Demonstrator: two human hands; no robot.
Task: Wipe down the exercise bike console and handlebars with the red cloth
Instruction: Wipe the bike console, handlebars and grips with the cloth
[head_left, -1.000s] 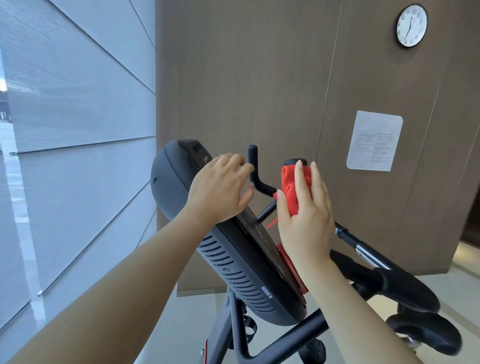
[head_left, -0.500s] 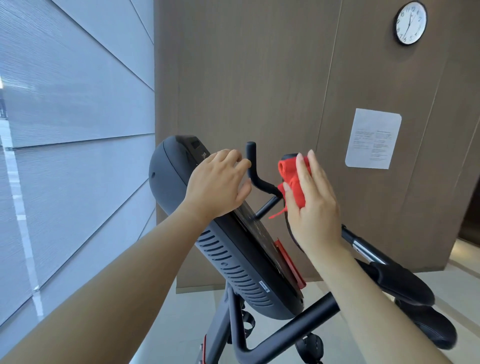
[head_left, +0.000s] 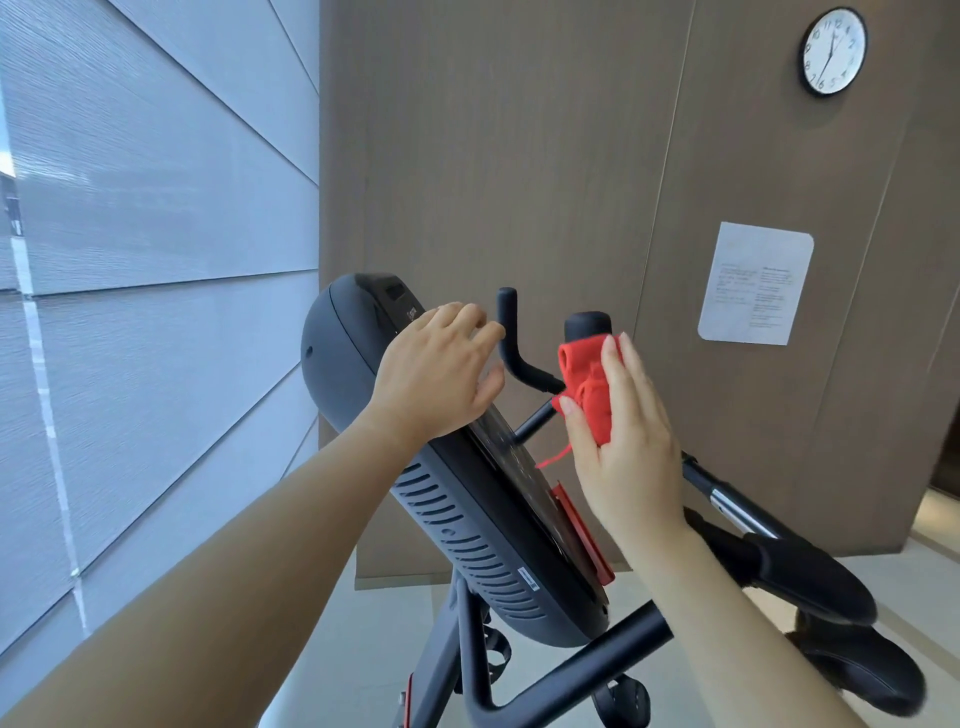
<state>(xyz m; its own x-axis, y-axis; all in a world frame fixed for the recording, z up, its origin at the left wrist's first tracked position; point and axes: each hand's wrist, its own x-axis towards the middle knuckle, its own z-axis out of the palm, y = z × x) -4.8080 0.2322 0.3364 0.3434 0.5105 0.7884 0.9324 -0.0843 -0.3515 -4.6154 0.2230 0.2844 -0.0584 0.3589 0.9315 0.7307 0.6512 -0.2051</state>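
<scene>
The dark grey bike console (head_left: 363, 374) tilts up at centre, its screen facing right. My left hand (head_left: 436, 379) rests on the console's upper edge, fingers curled over it. Two black handlebar grips rise behind: the left handlebar horn (head_left: 508, 332) and the right handlebar grip (head_left: 588, 323). My right hand (head_left: 623, 441) holds the bunched red cloth (head_left: 587, 384) wrapped round the right grip just below its top, thumb and fingers around the bar. A red thread hangs from the cloth.
Black padded arm rests (head_left: 810, 577) and a chrome bar (head_left: 727, 504) extend right. The bike frame (head_left: 571, 670) drops to the pale floor. A brown panelled wall carries a clock (head_left: 833, 51) and a paper notice (head_left: 756, 283). A grey slatted wall fills the left.
My right hand slid the red cloth down the right grip, uncovering its black top. My left hand stayed on the console edge.
</scene>
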